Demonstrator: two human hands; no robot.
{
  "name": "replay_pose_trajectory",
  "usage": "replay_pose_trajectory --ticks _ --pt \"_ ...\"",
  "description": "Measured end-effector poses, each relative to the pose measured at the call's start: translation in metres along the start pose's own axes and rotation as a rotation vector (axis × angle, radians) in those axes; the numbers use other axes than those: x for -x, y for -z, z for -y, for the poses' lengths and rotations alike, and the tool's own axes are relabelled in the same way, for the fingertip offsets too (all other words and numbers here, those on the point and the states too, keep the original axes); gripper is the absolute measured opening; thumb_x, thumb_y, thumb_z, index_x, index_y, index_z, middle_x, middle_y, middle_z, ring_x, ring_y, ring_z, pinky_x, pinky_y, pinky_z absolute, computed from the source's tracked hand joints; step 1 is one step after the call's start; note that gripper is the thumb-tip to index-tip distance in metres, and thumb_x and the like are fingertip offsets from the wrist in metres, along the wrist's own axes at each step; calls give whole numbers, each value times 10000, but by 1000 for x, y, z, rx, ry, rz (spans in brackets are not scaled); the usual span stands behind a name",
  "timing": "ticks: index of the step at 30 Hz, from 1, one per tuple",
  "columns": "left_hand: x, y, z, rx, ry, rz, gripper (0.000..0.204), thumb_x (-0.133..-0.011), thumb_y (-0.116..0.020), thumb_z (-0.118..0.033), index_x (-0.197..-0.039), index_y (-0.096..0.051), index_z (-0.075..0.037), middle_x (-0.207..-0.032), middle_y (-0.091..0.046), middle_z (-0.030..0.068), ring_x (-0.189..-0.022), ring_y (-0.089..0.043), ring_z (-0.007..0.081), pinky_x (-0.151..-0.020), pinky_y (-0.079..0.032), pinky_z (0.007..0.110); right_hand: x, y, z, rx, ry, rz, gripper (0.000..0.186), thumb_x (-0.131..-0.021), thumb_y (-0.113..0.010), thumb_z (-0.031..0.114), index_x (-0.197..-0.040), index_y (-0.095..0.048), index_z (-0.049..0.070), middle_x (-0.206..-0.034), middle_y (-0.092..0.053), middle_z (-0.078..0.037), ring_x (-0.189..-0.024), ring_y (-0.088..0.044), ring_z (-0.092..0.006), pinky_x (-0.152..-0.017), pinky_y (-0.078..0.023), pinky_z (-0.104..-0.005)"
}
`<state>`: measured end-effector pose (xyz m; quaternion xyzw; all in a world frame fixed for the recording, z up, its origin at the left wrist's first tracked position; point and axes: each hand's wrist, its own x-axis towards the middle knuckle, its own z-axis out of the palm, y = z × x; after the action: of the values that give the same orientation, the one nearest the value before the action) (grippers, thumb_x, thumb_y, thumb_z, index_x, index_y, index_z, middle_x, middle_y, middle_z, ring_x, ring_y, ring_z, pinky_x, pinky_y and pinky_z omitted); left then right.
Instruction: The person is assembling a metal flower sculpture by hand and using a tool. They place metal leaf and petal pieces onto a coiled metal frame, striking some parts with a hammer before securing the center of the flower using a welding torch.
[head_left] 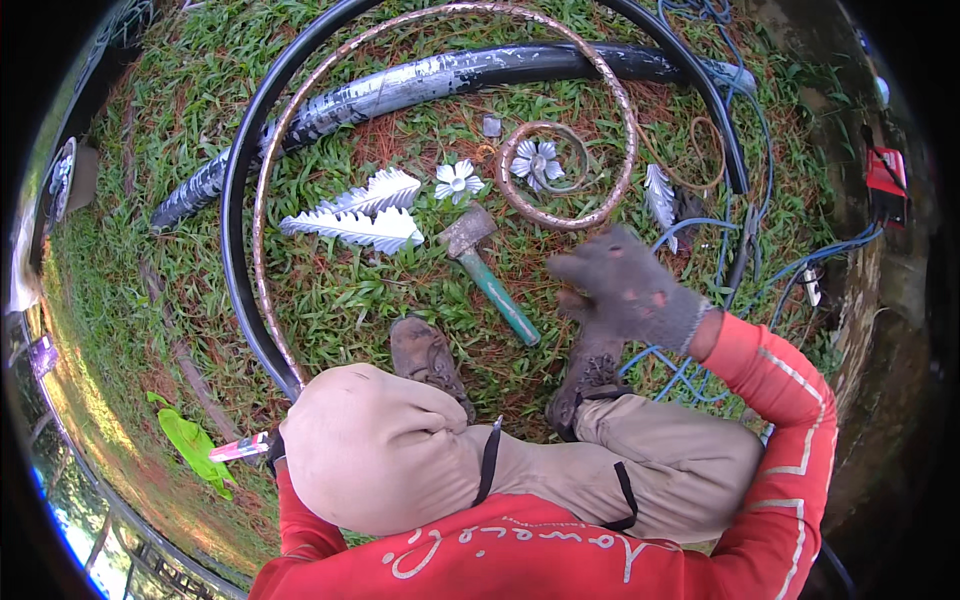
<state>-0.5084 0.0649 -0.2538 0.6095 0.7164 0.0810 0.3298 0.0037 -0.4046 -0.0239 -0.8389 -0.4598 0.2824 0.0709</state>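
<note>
My right hand [625, 285], in a grey glove, is open above the grass near my right boot, slightly motion-blurred. My left hand [276, 450] is mostly hidden beside my left knee, at the end of a pink-and-white slim object [238, 448]; its grip is unclear. A green-handled hammer [492, 290] lies between my hands. Beyond it are silver leaf pieces [355, 230], metal flowers [458, 181] and a coiled bronze-coloured strip [628, 140], inside a black curved bar [240, 200]. Another silver leaf [660, 205] lies beyond my right hand.
A long scuffed black pipe [400, 85] lies across the grass. Blue hoses [762, 200] run along the right toward a red-and-black device [886, 170] beside a concrete edge [860, 340]. A bright green item [195, 450] lies at the left.
</note>
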Motion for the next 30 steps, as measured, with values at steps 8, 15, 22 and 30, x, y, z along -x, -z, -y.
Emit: replay_pose_trajectory --ticks 8,15,22,30 --pt "58 6 -35 -129 -115 236 408 -1103 -674 -377 -1366 -708 -66 -1299 -762 170 -1189 -718 366 -1023 -572 479 -45 -137 24 -223 -105 165 415 -934 -839 270 -1192 -661 -2 -996 -789 -219 -954 -803 -451 -823 -633 -575" --pt "89 33 -26 -293 -110 331 381 -1099 -686 -367 -1328 -723 -65 -1257 -764 156 -1147 -719 348 -997 -576 469 -62 -177 20 -339 -356 155 476 -938 -819 229 -1275 -641 -56 -1042 -836 -246 -974 -837 -442 -838 -658 -547" --pt "61 87 -43 -479 -110 390 355 -1094 -697 -358 -1290 -738 -64 -1216 -767 142 -1106 -721 330 -971 -579 459 -58 -145 10 -431 -415 276 561 -882 -779 302 -1313 -692 -47 -1123 -826 -293 -1086 -816 -467 -1001 -638 -561" --pt "58 25 -63 -480 -192 425 328 -1089 -710 -347 -1247 -755 -63 -1169 -770 126 -1058 -723 310 -942 -583 447 -48 -154 2 -627 -533 140 488 -933 -733 268 -1292 -671 -57 -1108 -802 -317 -1060 -793 -504 -958 -613 -587"
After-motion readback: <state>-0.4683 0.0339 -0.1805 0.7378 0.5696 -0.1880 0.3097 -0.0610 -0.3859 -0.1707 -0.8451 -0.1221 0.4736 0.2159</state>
